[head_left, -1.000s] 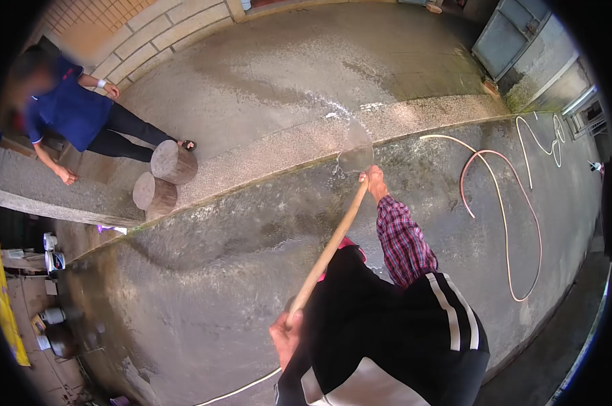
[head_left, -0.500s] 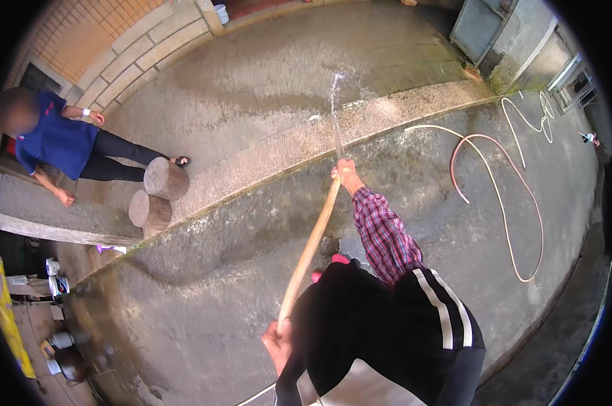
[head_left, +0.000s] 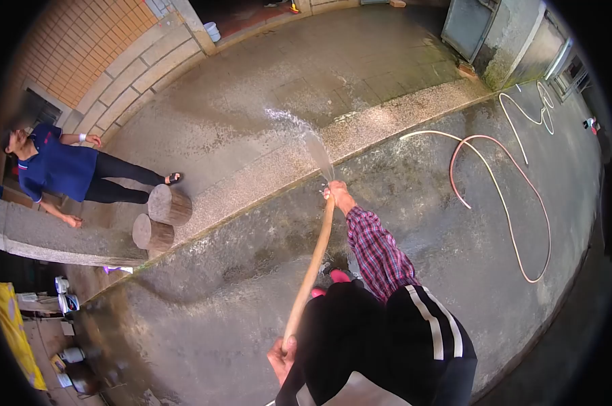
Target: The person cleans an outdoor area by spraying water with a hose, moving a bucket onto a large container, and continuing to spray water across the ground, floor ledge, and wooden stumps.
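- Evidently, your right hand [head_left: 340, 196], mid-frame, has its fingers clamped round the mouth of the one tan water hose [head_left: 310, 274]; whether a fingertip covers the opening, I cannot tell.
- Your left hand [head_left: 279, 360], lower middle, has its fingers closed on the same hose farther back. Two grips set well apart probably steady and aim it.
- One fanned water spray [head_left: 317, 150] leaves the mouth toward the upper middle, across the speckled step edge [head_left: 421, 108]; its flat shape suggests squeezing at the mouth.
- One plaid sleeve [head_left: 379, 254] covers your right forearm; two patches of pink footwear [head_left: 339, 275] show below it.
- Left of centre, two log stools [head_left: 168, 204] stand close together, perhaps as seats.
- Upper left, one other person [head_left: 69, 166] stands facing them.
- On the right, one looped cream-and-red hose [head_left: 548, 233] lies slack on the concrete, perhaps set aside.
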The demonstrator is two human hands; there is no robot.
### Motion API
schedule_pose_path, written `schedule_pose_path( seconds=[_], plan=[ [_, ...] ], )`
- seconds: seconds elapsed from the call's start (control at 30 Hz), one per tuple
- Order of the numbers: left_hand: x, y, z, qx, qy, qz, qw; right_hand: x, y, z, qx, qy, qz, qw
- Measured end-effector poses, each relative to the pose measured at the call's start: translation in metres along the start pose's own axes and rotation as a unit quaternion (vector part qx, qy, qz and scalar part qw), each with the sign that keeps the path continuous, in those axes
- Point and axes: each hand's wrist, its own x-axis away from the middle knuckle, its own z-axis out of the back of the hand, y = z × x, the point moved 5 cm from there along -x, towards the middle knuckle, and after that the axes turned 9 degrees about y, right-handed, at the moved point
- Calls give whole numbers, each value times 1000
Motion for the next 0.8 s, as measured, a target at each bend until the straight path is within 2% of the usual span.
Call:
schedule_pose_path(
  seconds=[0.07,0.13,0.2,0.23,0.3,0.37,0.43,0.5,0.6,0.7,0.8],
  plan=[
    [10,16,-16,4,-5,41,999,1,-20,30,-26,38,53,998],
    [14,12,-22,-2,-24,56,998,8,-39,62,-51,75,61,994],
    [13,-4,-28,-63,-16,98,993,19,-57,97,-91,133,64,985],
    [10,-10,-35,-65,-18,96,993,16,-62,113,-93,134,65,984],
    [5,-14,-47,-37,-24,-7,999,16,-71,145,-58,164,77,982],
    [5,-26,-54,-53,-26,-11,998,16,-78,165,-74,161,81,981],
    [0,-33,-58,-71,-23,-7,997,17,-86,173,-82,158,79,981],
    [-3,-36,-58,-80,-53,-61,994,13,-88,171,-67,132,88,985],
    [6,-35,-54,-124,-71,-4,990,-6,-73,169,-12,123,51,991],
    [24,-23,-56,-86,-65,43,993,-25,-35,152,6,73,11,997],
    [38,-16,-47,-40,-2,40,998,-29,17,119,21,34,-27,999]
  ],
)
